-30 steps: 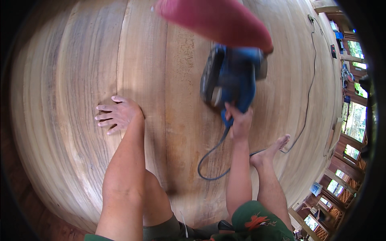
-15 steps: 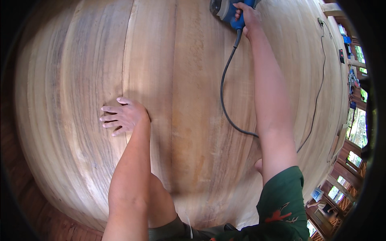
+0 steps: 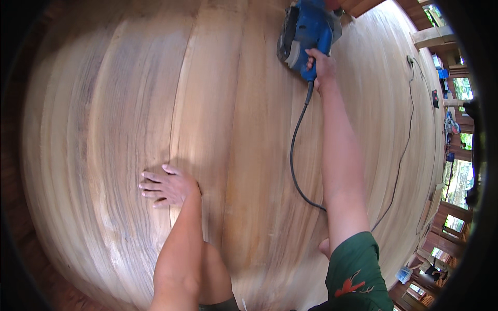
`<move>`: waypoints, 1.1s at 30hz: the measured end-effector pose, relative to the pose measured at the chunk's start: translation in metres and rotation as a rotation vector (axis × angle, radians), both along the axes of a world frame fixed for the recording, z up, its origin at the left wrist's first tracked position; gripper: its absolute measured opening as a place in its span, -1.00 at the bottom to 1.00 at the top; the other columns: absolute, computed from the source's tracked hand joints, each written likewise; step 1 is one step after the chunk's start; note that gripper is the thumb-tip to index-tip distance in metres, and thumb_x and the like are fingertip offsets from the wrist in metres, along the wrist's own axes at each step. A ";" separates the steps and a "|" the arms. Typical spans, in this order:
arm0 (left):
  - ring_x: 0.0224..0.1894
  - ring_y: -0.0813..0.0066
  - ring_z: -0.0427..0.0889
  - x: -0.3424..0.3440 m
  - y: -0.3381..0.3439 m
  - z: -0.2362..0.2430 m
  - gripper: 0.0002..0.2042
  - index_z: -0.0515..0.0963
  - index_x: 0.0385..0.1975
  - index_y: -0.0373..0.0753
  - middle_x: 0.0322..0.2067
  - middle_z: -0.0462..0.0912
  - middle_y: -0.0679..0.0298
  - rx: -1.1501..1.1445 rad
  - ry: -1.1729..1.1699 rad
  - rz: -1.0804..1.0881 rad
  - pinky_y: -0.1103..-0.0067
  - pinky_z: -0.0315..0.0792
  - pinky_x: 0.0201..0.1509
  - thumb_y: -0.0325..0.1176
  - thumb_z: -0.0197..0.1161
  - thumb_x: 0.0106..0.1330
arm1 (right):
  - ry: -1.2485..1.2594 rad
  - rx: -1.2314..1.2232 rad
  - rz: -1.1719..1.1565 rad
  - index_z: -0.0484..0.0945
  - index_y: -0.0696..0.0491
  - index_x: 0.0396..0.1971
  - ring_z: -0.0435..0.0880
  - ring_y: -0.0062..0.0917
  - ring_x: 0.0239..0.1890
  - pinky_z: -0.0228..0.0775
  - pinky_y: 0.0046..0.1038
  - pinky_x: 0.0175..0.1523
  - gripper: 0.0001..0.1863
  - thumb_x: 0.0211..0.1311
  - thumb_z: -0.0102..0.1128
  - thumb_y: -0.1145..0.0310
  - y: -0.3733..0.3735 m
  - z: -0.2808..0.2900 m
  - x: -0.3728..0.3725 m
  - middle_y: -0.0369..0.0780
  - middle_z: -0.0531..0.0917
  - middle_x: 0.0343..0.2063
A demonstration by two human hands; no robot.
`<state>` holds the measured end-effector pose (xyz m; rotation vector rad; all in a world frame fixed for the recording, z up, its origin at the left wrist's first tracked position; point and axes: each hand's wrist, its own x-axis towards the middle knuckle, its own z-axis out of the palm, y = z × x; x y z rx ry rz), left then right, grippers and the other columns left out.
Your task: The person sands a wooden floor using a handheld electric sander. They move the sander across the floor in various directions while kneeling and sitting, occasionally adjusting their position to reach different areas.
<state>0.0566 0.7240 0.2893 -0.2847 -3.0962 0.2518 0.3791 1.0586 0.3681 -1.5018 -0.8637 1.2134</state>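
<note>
In my right hand is the rear handle of a blue belt sander, its fingers wrapped round the grip. The sander rests on a broad wooden slab toward the far side. A dark cord runs from its handle back in a curve and passes under my right forearm. My left hand lies flat on the wood at the left, fingers spread and pointing left, holding nothing. Beneath its palm a long seam between boards passes.
Along the right side of the slab a thin cable leads to a pale plug connector. A small dark box stands near the right edge. Beyond are wooden posts and windows. My bare leg is on the slab.
The view has tilted farther ahead, so more of the sander shows and both hands sit lower in the picture. The right hand keeps its grip; the left stays flat on the wood.
</note>
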 end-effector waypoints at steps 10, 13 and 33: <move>0.66 -0.07 -0.17 -0.001 -0.005 -0.003 -0.30 -0.06 0.64 -0.03 0.63 -0.13 0.00 0.023 -0.021 0.008 -0.21 -0.07 0.55 0.13 -0.21 0.61 | -0.005 -0.044 -0.003 0.53 0.02 -0.51 0.46 -0.62 -0.64 0.32 -0.48 -0.49 -0.84 0.19 0.37 0.43 0.042 -0.003 -0.007 -0.35 0.49 -0.66; 0.67 -0.06 -0.18 -0.003 -0.007 -0.005 -0.30 -0.08 0.65 -0.02 0.64 -0.15 0.00 0.012 -0.020 0.002 -0.20 -0.04 0.55 0.14 -0.24 0.61 | -0.027 -0.053 -0.023 0.53 0.02 -0.52 0.45 -0.62 -0.65 0.31 -0.48 -0.49 -0.83 0.19 0.36 0.42 0.062 -0.004 -0.006 -0.36 0.49 -0.66; 0.68 -0.02 -0.27 -0.004 -0.008 -0.005 -0.28 -0.22 0.66 -0.03 0.65 -0.28 0.04 -0.082 -0.130 0.042 -0.10 -0.12 0.61 0.20 -0.46 0.61 | -0.049 -0.094 -0.045 0.62 0.09 -0.37 0.47 -0.60 -0.62 0.35 -0.46 -0.46 -0.88 0.17 0.40 0.41 0.181 -0.012 -0.014 -0.34 0.51 -0.61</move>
